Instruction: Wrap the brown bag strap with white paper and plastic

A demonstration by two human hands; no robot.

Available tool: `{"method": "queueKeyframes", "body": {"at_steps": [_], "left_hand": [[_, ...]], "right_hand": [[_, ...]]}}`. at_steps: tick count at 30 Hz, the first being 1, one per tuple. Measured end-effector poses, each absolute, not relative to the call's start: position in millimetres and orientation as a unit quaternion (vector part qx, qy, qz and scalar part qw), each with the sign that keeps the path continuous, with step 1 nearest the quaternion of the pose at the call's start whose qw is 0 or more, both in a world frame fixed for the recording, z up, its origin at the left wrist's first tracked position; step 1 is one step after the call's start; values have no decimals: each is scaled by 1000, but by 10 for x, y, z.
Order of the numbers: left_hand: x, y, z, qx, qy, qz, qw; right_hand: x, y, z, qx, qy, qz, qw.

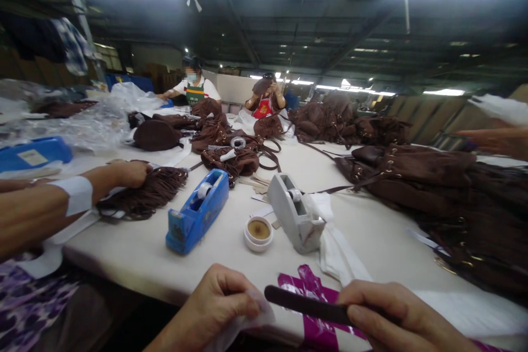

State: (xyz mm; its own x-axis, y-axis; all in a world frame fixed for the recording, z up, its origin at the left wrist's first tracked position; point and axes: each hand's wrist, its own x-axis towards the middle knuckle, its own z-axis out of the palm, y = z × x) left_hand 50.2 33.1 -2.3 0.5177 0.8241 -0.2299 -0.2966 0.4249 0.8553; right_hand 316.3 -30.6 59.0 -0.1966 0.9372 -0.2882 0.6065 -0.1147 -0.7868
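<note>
Far left, a co-worker's hand (132,172) rests on a fringed bag (144,195); not my concern.

My left hand (218,300), low at the near edge of the table (371,231), has its fingers bunched around a white cloth (251,322). Soft and limp, I judge; it takes any grip.

My right hand (396,313) pinches one end of a dark flat stick (305,303), thumb on top. The free end points left, just above the cloth. It looks light, stiff and thin, best held by the end as now.

Under it lies a magenta strip (309,286).

Counts: two tape dispensers, one blue (198,212) and one grey (295,212); one small round pot (258,232) between them; two people at the far end; brown bags piled on the right, too many to count.
</note>
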Motion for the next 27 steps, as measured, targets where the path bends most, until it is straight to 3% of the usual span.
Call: {"method": "queueKeyframes", "body": {"at_steps": [18,21,27], "left_hand": [[341,335,1,570,380,186,705],[215,305,-52,570,360,168,719],[-332,181,-74,567,408,184,692]], "right_hand": [[2635,-144,752,-585,-730,341,94],[2309,-30,614,-535,-741,396,91],[2347,36,296,-439,-649,619,45]]}}
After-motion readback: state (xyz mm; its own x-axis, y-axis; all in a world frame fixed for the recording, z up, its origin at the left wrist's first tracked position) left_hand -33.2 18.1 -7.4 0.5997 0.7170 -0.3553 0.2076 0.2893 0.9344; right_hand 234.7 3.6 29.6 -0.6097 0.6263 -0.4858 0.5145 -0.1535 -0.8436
